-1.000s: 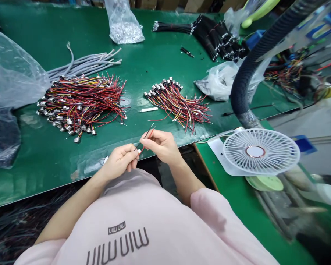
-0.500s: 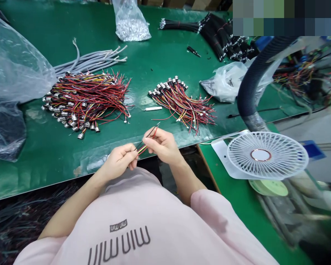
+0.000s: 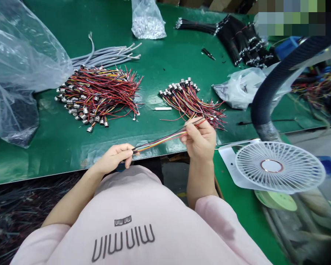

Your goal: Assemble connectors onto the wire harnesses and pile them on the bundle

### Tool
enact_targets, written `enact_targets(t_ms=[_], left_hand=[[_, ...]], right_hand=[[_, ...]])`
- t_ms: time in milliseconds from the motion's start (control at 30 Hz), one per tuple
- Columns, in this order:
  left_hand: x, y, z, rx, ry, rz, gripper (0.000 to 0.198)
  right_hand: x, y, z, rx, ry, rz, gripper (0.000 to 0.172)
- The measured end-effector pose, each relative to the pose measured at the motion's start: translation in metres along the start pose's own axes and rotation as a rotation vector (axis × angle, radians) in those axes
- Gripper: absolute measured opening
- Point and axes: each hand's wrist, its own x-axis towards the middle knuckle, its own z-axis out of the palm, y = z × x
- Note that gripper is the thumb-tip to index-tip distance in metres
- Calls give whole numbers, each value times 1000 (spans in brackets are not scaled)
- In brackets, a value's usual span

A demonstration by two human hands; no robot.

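Note:
A thin wire harness (image 3: 161, 141) with black, white, yellow and red strands stretches between my two hands above the table's front edge. My left hand (image 3: 116, 158) pinches its left end, where the strands meet; that end is hidden in the fingers. The fingers of my right hand (image 3: 200, 138) are closed round the strands near the other end, and loose tips poke out past them. Just beyond my right hand lies a smaller pile of similar harnesses (image 3: 187, 97) with metal round connectors. A larger pile of them (image 3: 99, 94) lies to the left.
Grey cables (image 3: 107, 55), a bag of small shiny parts (image 3: 149, 25) and black cable bundles (image 3: 234, 40) lie farther back. At the right are a white plastic bag (image 3: 244, 86), a dark flexible hose (image 3: 267, 88) and a white fan (image 3: 278, 167). Clear plastic bags (image 3: 24, 66) stand left.
My right hand has moved right and away from my left, drawing the wires out long between them. The view has shifted slightly left.

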Motion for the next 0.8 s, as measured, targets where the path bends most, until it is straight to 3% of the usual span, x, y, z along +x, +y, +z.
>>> enact_targets(t_ms=[67, 200, 233, 267, 367, 433, 500, 567, 700, 800], left_hand=[[1, 0, -2, -22, 9, -5, 37], [0, 1, -3, 67, 49, -25, 35], [0, 2, -2, 102, 43, -29, 35], [0, 2, -1, 131, 34, -31, 34], [2, 4, 1, 183, 9, -9, 32], [1, 5, 2, 186, 7, 14, 31], [0, 6, 2, 160, 19, 14, 31], [-3, 5, 0, 97, 56, -7, 33], [-8, -1, -7, -39, 157, -32, 38], [-9, -7, -9, -68, 224, -25, 37]], right_hand=[[6, 4, -10, -174, 75, -106, 21], [0, -6, -18, -573, 360, -560, 32], [-5, -11, -15, -612, 326, -648, 33], [-11, -16, -11, -633, 201, -700, 31], [-22, -19, 9, -657, -514, -632, 23], [-24, -13, 21, -627, -819, -489, 18], [-24, -4, 28, -579, -866, -381, 18], [-24, 2, 29, -545, -797, -332, 19], [-25, 4, 25, -504, -664, -326, 14], [-27, 3, 25, -486, -675, -320, 13]])
